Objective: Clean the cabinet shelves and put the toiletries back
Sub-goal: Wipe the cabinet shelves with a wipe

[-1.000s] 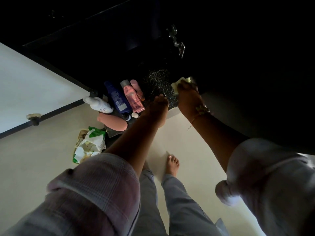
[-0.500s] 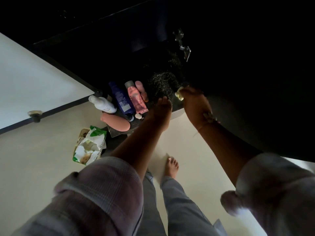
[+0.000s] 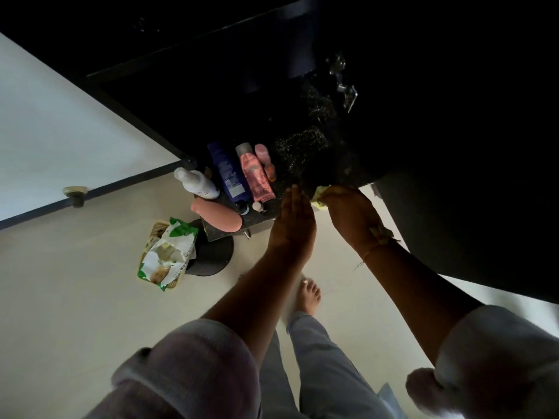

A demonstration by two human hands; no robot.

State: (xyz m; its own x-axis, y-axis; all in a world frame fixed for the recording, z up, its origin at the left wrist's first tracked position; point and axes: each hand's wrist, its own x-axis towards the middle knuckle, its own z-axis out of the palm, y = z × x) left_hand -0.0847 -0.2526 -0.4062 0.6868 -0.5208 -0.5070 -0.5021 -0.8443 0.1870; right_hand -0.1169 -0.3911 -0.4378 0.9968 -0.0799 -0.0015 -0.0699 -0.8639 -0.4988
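Observation:
A dark speckled shelf [image 3: 298, 152] juts out of a black cabinet. At its front edge my right hand [image 3: 351, 216] grips a pale yellow cloth [image 3: 319, 198], mostly hidden under the fingers. Just left of it my left hand [image 3: 292, 225] is held flat with straight fingers, cupped below the shelf edge. Toiletries lie on the shelf's left end: a white bottle [image 3: 198, 182], a blue bottle [image 3: 228, 172], a pink bottle [image 3: 255, 173], a small pink tube [image 3: 266, 161] and a peach bottle [image 3: 219, 216].
An open white cabinet door [image 3: 60, 140] with a knob [image 3: 74, 192] stands at the left. On the pale floor lie a green-and-white wipes pack [image 3: 166, 258] over a small basket and a dark round base [image 3: 211, 255]. My bare foot [image 3: 308, 297] is below the hands.
My right hand has drawn the cloth from deeper on the shelf out to its front edge. My left hand has flattened and shifted under that edge.

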